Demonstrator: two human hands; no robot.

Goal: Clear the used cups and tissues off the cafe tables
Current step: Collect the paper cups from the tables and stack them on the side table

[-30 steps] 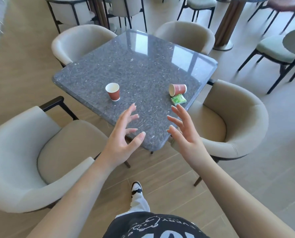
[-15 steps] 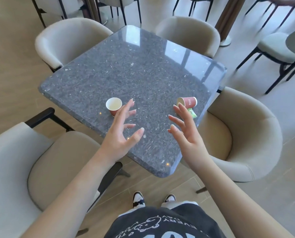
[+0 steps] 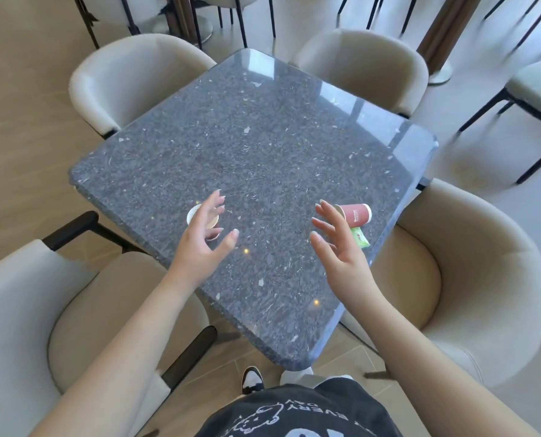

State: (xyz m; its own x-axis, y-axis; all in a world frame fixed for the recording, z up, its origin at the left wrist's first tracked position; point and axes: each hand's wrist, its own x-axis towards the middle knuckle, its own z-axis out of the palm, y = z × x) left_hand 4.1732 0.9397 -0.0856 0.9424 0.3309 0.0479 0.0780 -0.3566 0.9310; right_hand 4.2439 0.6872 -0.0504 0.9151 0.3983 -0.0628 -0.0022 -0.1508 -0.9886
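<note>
Left hand (image 3: pixel 200 247) over upright cup (image 3: pixel 195 213), right hand (image 3: pixel 338 247) beside tipped cup (image 3: pixel 356 213)

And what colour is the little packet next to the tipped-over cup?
Green; the packet shows best in the head view.

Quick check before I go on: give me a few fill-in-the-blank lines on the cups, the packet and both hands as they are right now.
1. The cup by the right hand lies on its ____.
2. The cup partly hidden by the left hand stands ____.
3. The small packet beside the tipped cup is ____ in colour.
4. Both hands have spread fingers and hold ____.

Missing words: side; upright; green; nothing
</note>
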